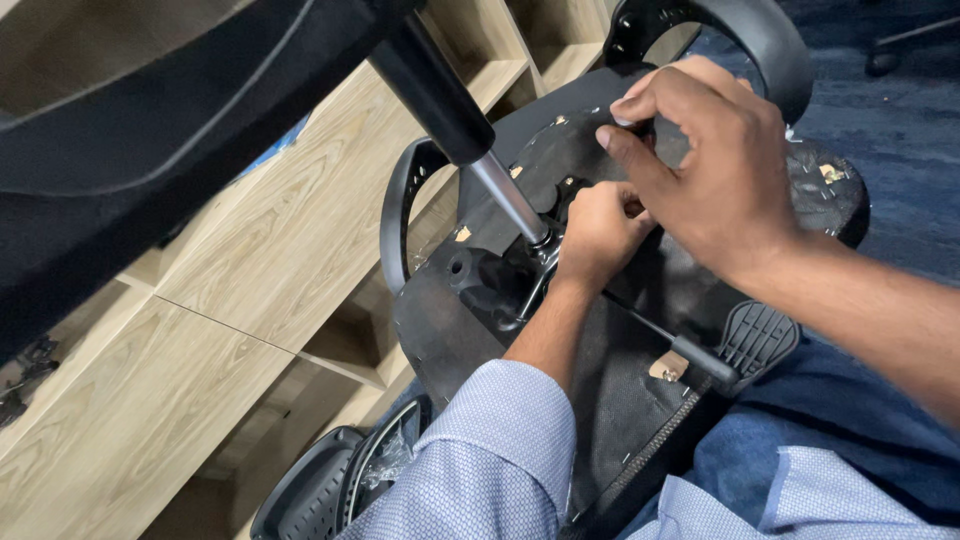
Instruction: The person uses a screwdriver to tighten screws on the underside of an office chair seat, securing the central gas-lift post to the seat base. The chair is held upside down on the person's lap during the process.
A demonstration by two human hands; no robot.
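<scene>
An office chair lies with the black underside of its seat [620, 400] facing me. Its silver gas cylinder [500, 195] runs from a black column sleeve [430, 85] into the mechanism plate [480, 280]. My left hand [598, 232], in a light blue sleeve, is closed in a fist on a part of the mechanism right beside the cylinder's foot; what is inside the fist is hidden. My right hand [705, 160] hovers just above it, fingers bent, thumb and forefinger tips pressed on the black plate. A paddle lever [757, 340] sticks out at the right.
A light wooden shelf unit [250, 230] lies behind the chair at the left. The chair's dark base [150, 130] looms at the upper left. Two loop armrests [400, 200] [760, 40] flank the seat. An armrest pad [310, 490] is at the bottom. The floor is blue carpet [900, 130].
</scene>
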